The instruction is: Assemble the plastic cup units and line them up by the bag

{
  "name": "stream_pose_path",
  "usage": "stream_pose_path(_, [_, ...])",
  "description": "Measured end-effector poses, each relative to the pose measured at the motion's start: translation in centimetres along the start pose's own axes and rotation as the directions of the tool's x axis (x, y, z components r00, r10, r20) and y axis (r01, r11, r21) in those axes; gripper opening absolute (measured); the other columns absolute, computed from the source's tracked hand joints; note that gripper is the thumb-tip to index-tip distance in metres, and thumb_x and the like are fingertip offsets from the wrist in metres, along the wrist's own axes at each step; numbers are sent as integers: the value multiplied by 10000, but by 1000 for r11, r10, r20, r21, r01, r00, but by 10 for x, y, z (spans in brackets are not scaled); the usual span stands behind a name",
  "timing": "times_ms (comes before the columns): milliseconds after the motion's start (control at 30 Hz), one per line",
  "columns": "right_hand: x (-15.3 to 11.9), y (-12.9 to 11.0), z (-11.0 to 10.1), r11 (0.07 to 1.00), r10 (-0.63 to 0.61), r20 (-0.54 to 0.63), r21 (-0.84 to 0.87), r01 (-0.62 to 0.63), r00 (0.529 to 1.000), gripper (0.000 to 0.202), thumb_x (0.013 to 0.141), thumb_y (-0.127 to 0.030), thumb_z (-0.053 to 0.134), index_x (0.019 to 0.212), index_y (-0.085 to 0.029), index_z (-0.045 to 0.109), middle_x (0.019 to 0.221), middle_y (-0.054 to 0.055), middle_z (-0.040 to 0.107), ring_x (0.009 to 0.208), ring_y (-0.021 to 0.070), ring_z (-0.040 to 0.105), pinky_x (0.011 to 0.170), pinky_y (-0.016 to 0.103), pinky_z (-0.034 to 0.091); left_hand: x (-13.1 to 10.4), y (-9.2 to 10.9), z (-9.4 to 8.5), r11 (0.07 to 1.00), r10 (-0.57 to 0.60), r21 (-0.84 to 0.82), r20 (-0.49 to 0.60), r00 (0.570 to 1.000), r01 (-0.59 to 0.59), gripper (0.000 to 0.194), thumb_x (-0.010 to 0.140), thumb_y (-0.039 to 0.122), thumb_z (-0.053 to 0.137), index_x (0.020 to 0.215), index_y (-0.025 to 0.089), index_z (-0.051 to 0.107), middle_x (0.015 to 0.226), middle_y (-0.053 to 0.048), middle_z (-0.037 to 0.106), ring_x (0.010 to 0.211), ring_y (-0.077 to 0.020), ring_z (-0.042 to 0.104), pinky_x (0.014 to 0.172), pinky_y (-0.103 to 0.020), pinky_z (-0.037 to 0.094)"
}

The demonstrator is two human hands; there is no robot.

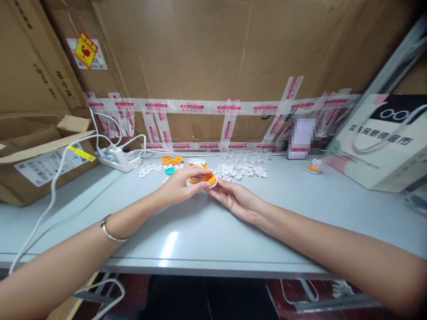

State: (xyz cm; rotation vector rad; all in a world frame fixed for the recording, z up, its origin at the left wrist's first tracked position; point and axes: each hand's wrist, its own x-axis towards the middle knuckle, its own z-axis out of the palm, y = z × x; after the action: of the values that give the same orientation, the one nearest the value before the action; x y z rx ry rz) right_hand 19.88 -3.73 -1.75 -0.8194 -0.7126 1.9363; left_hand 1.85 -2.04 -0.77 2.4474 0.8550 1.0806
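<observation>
Between my two hands, above the middle of the table, is a small round orange plastic part with a white rim (209, 179). My left hand (182, 184) pinches it from the left, thumb and fingers closed on its edge. From the right and below, my right hand (238, 199) grips the same part with its fingertips. Just behind lie orange rings (172, 160), a teal ring (170, 171) and small white round pieces (150, 170). A heap of small white plastic pieces (242, 171) spreads to the right, with clear cups (247, 154) behind it.
A white power strip (120, 162) with plugged cables and an open cardboard box (43, 164) stand on the left. At the right are an orange-and-white piece (313, 167), a propped phone (302, 138) and a paper bag (376, 146). Large taped cardboard (200, 58) walls the back.
</observation>
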Motion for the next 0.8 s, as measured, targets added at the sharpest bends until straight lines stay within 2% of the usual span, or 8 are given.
stream_pose_path(167, [1,0,-1,1000,-18,-5,-6,18,1000,144,841,-118,518,876,-85,653,853,83,687,874,134,657,880,243,510,1,-6,3,995,-49,-91,25,999,51,280,807,241,577,1072,157,607,1027,-83,661,875,-162,644,812,-320,533])
stream_pose_path(533, [1,1,-4,999,-13,14,-33,13,1000,155,844,-117,514,870,-85,663,826,77,696,797,125,667,820,233,535,2,0,-1,999,51,13,51,997,-52,284,782,163,606,1066,167,605,980,-72,646,885,-159,597,806,-308,497])
stream_pose_path(800, [0,0,-3,999,27,0,-45,-27,1000,157,852,-110,497,892,-73,644,857,92,689,817,133,665,843,237,527,2,2,-7,988,139,47,139,980,-146,329,803,118,567,1121,207,570,1041,-60,632,956,-170,562,876,-344,433])
